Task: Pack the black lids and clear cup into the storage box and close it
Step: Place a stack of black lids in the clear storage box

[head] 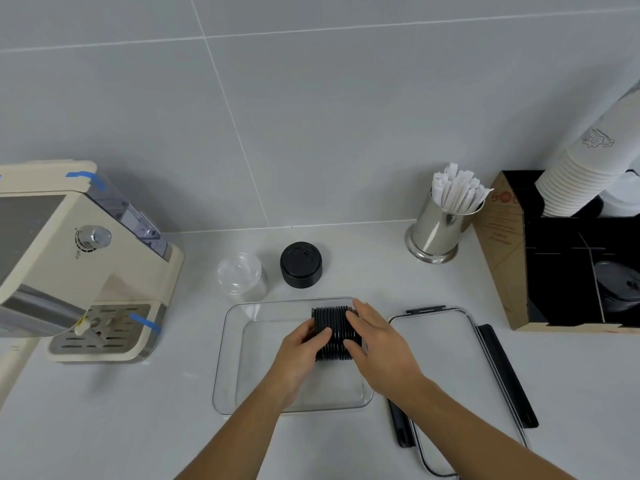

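Grey tiled wall (311, 98) behind, pale countertop (138, 410) below, seen from the head camera looking down. At centre, clear storage box (221, 375), open, resting on the countertop. Inside it, toward the back right, a stack of black lids (335, 332) lying on its side, ribbed edges facing up. Left hand (301, 351) wrapped around the near left end of the stack, fingers curled over the top. Right hand (377, 344) pressed on the right end, fingers spread across the ribs; stack clamped between both hands, whether touching the box floor or just above it cannot be told. Behind the box, a second, shorter stack of black lids (301, 265) standing upright on the countertop, apart from the box. Just left of that, clear cup (242, 275), also on the countertop and outside the box, apparently upside down. Right of the box, just beside it, box lid (436, 344) lying flat, clear with black side latches. Far left, cream coffee machine (79, 258) with blue tape strips. Back right, steel holder (438, 233) filled with paper-wrapped straws (457, 188). Far right, black-lined cardboard organiser (502, 258) with a tilted stack of white paper cups (585, 174) leaning out of it.
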